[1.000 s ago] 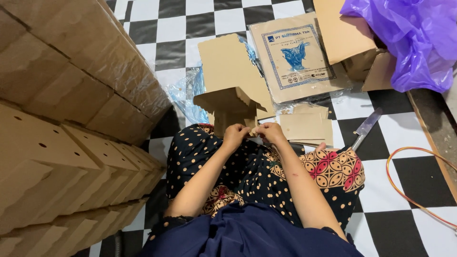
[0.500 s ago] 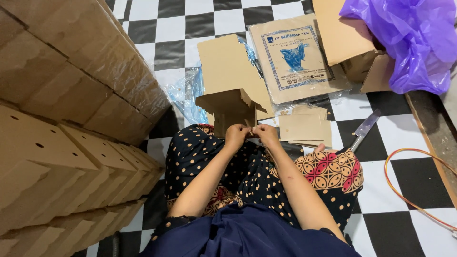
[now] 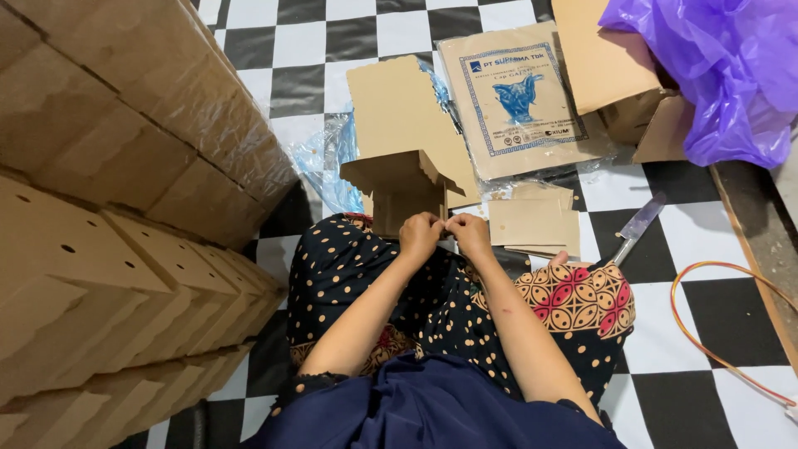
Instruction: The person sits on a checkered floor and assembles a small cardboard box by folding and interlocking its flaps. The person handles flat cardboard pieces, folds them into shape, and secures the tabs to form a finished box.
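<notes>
A tall stack of cardboard boxes (image 3: 108,216) fills my left side. On my lap, over the checkered floor (image 3: 682,249), stands a small half-folded box (image 3: 403,187). My left hand (image 3: 420,237) and right hand (image 3: 470,234) meet at its near edge, fingers pinched shut on the cardboard. A knife (image 3: 636,226) lies to my right.

Stacked cardboard cartons (image 3: 108,208) at left; checkered floor (image 3: 706,324); printed paper packet (image 3: 519,100) beside purple plastic bag (image 3: 706,75); knife (image 3: 636,226) and looped orange cable (image 3: 715,333) at right.
</notes>
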